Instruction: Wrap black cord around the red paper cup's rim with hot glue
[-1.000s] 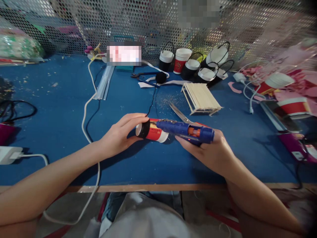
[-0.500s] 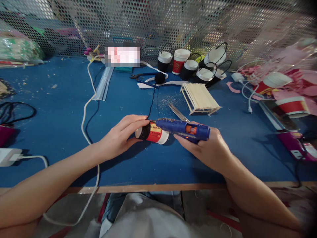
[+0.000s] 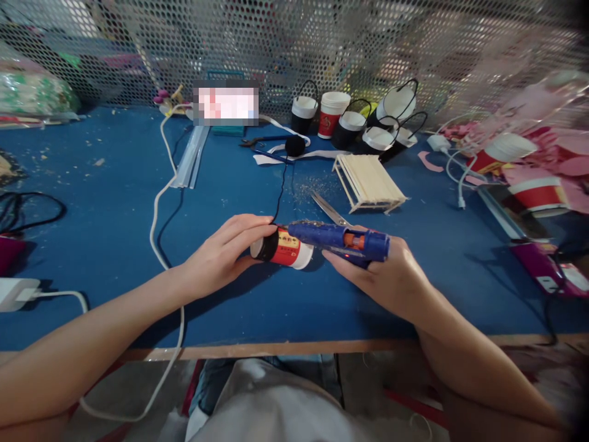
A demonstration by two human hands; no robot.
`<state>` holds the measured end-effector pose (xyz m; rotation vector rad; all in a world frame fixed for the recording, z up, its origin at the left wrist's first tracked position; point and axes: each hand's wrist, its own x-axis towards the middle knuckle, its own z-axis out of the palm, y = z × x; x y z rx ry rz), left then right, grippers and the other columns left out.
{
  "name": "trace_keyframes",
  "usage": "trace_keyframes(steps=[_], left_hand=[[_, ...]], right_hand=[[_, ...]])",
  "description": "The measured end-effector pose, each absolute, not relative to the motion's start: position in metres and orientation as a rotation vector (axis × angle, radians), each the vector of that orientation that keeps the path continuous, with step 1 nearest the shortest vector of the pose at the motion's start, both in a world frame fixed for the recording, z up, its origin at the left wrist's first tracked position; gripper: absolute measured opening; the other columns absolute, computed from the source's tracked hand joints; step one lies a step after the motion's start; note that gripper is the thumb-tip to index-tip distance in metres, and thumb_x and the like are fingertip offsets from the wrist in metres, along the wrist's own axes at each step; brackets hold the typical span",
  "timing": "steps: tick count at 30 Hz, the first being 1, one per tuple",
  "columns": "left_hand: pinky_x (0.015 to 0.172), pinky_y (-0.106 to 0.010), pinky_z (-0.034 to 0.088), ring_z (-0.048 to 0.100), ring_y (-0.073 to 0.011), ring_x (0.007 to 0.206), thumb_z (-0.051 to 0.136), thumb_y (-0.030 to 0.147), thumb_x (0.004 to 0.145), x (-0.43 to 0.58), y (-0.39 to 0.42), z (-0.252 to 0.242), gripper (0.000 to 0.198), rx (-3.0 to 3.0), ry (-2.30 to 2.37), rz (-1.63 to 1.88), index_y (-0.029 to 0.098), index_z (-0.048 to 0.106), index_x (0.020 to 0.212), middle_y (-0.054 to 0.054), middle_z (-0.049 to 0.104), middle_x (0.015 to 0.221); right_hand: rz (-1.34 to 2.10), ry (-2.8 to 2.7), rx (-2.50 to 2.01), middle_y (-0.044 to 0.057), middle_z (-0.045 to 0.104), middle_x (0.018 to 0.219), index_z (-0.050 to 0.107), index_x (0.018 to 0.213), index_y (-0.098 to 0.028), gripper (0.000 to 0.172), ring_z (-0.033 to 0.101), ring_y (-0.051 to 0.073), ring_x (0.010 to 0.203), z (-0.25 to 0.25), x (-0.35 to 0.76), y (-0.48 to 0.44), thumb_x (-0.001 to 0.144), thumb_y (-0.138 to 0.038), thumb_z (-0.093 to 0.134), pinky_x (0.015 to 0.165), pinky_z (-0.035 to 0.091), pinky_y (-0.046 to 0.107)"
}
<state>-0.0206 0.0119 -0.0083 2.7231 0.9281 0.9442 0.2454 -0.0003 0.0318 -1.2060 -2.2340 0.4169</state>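
Note:
A red and white paper cup (image 3: 289, 250), partly wrapped in black, lies on its side with its narrow end toward my left hand (image 3: 232, 245). My left fingers are closed around that end. Black yarn (image 3: 281, 190) runs from a small black ball (image 3: 295, 146) down to the cup by my fingertips. My right hand (image 3: 391, 270) grips a blue glue gun (image 3: 338, 238), whose nozzle points left over the cup near the yarn. A small orange-red light shows on the gun. Scissors (image 3: 329, 207) lie just behind it, their handles hidden.
Behind stand several black-wrapped cups with yarn handles (image 3: 352, 127) and a red cup (image 3: 332, 116). A small wooden-stick rack (image 3: 370, 181) sits in front of them. Pliers (image 3: 262, 141), clear glue sticks (image 3: 192, 156) and a white cable (image 3: 155, 215) lie leftward.
The whole view has shifted very slightly. Both hands, the cup and the glue gun keep nearly the same positions relative to each other.

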Motion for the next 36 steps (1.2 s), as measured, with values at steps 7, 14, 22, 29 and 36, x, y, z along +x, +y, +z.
trace_keyframes(steps=[7, 14, 22, 29, 36], left_hand=[[0.097, -0.042, 0.049, 0.053, -0.0245, 0.119, 0.059, 0.016, 0.085, -0.022, 0.013, -0.011, 0.044, 2.700, 0.954, 0.957, 0.017, 0.044, 0.127, -0.017, 0.056, 0.125], [0.097, -0.041, 0.049, 0.055, -0.0242, 0.117, 0.060, 0.018, 0.085, -0.021, 0.013, -0.010, 0.045, 2.667, 0.976, 0.966, 0.019, 0.045, 0.127, -0.016, 0.057, 0.125], [0.090, -0.038, 0.055, 0.056, -0.0240, 0.113, 0.071, 0.028, 0.076, -0.021, 0.015, -0.011, 0.052, 2.329, 1.018, 0.982, 0.017, 0.050, 0.123, -0.014, 0.056, 0.121], [0.085, -0.036, 0.058, 0.060, -0.0223, 0.105, 0.074, 0.033, 0.073, -0.022, 0.014, -0.011, 0.055, 2.120, 1.070, 0.937, 0.017, 0.053, 0.121, -0.012, 0.056, 0.120], [0.082, -0.039, 0.058, 0.066, -0.0206, 0.092, 0.076, 0.037, 0.068, -0.021, 0.015, -0.011, 0.057, 1.986, 1.130, 0.920, 0.017, 0.055, 0.117, -0.011, 0.060, 0.115]], right_hand=[[0.424, -2.202, -1.209, 0.000, 0.052, 0.059, 0.055, 0.072, -0.022, 0.017, 0.044, 0.013, 0.049, 0.032, 0.246, -0.003, 0.083, -0.035, 0.053, 0.048, 0.041, 0.028], [0.381, -2.232, -1.221, -0.001, 0.053, 0.058, 0.052, 0.071, -0.022, 0.017, 0.046, 0.013, 0.050, 0.028, 0.248, -0.003, 0.082, -0.033, 0.056, 0.050, 0.041, 0.029], [0.387, -2.278, -1.215, 0.001, 0.059, 0.064, 0.058, 0.077, -0.024, 0.012, 0.055, 0.015, 0.054, 0.030, 0.246, -0.008, 0.085, -0.030, 0.052, 0.049, 0.043, 0.029], [0.340, -2.295, -1.195, -0.001, 0.061, 0.066, 0.055, 0.079, -0.023, 0.006, 0.056, 0.015, 0.056, 0.022, 0.248, -0.010, 0.082, -0.028, 0.058, 0.052, 0.045, 0.028], [0.363, -2.280, -1.132, -0.002, 0.061, 0.066, 0.054, 0.081, -0.022, 0.006, 0.054, 0.012, 0.054, 0.022, 0.246, -0.011, 0.082, -0.027, 0.058, 0.053, 0.046, 0.026]])
